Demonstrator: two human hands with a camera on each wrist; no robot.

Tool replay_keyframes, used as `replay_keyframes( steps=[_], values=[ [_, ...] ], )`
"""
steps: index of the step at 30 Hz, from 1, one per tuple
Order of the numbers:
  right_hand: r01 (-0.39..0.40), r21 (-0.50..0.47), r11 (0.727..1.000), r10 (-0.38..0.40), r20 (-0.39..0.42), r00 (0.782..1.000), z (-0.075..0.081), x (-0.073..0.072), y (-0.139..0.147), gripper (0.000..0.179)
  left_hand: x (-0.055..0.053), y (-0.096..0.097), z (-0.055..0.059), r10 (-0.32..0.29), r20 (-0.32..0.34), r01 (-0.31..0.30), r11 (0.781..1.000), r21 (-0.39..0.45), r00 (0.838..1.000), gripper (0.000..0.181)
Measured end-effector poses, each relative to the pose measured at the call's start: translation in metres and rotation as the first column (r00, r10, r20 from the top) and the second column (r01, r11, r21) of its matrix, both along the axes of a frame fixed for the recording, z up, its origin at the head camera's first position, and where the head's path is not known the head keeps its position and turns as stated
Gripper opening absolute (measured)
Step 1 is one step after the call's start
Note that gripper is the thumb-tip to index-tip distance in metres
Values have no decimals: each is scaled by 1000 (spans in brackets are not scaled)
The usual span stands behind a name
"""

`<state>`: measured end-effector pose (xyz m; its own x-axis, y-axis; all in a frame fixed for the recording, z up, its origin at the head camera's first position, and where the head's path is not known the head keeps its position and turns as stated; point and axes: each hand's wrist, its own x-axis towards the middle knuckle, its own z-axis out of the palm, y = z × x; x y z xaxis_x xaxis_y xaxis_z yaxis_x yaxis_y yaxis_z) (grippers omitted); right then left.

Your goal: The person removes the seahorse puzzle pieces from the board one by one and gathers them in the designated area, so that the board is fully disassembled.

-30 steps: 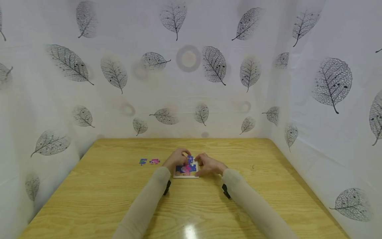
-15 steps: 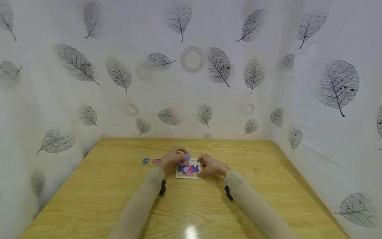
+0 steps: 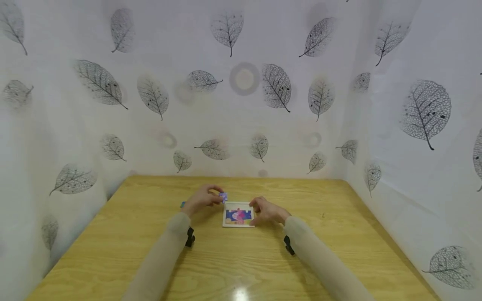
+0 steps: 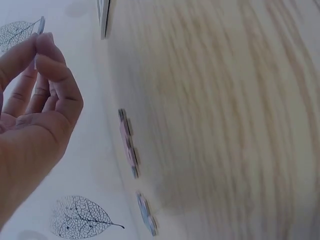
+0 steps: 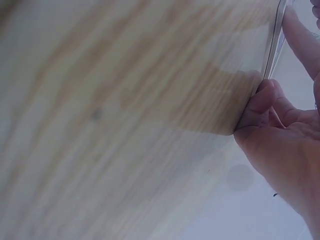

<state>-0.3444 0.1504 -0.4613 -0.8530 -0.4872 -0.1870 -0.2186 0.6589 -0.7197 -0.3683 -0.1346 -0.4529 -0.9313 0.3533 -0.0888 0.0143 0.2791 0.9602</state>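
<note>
My left hand (image 3: 201, 200) pinches a purple-blue jigsaw piece (image 3: 224, 197) between thumb and fingertips, just off the far left corner of a small white-rimmed puzzle tray (image 3: 238, 226). In the left wrist view that piece (image 4: 41, 25) shows edge-on. Joined pieces with a pink figure on blue (image 3: 239, 215) fill the near part of the tray, while a pale bare strip shows along its far side. At the tray's right side, my right hand (image 3: 269, 210) holds the frame, thumb toward the near corner and curled fingers at the far one.
Two loose pieces lie on the wooden table (image 3: 241, 259) left of the tray: a pink one (image 4: 128, 145) and a bluish one (image 4: 146, 215). My left hand mostly hides them in the head view. A leaf-print curtain (image 3: 241, 104) hangs around the table's back and sides.
My left hand has lifted the purple-blue piece off the tray's far left area and carried it left, uncovering more of the tray. The right hand keeps its hold on the frame.
</note>
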Motion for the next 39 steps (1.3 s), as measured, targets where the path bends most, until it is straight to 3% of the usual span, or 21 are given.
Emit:
replay_keyframes(
  steps=[6, 12, 24, 29, 35, 39],
  values=[
    [6, 5, 1000, -6, 6, 1000, -1, 1, 0, 62, 0, -12, -1, 15, 36, -16, 999, 34, 999, 32],
    [16, 22, 1000, -16, -7, 1000, -1, 0, 1, 64, -2, -20, 6, 39, 29, -39, 999, 1, 999, 30],
    [2, 5, 1000, -2, 5, 1000, -2, 0, 1, 66, -3, -30, 6, -22, 4, 22, 990, -139, 1000, 37],
    [10, 16, 1000, -10, 6, 1000, -1, -1, 0, 64, -6, -29, 5, 9, 26, -4, 983, -184, 1000, 34],
    [12, 4, 1000, -12, 9, 1000, 0, -2, 0, 65, -9, -24, -3, 30, -49, -43, 956, -290, 998, 26],
    [9, 1, 1000, -9, 13, 1000, -2, -2, 0, 65, -6, -20, -5, 5, -107, -42, 936, -349, 994, 21]
  ],
)
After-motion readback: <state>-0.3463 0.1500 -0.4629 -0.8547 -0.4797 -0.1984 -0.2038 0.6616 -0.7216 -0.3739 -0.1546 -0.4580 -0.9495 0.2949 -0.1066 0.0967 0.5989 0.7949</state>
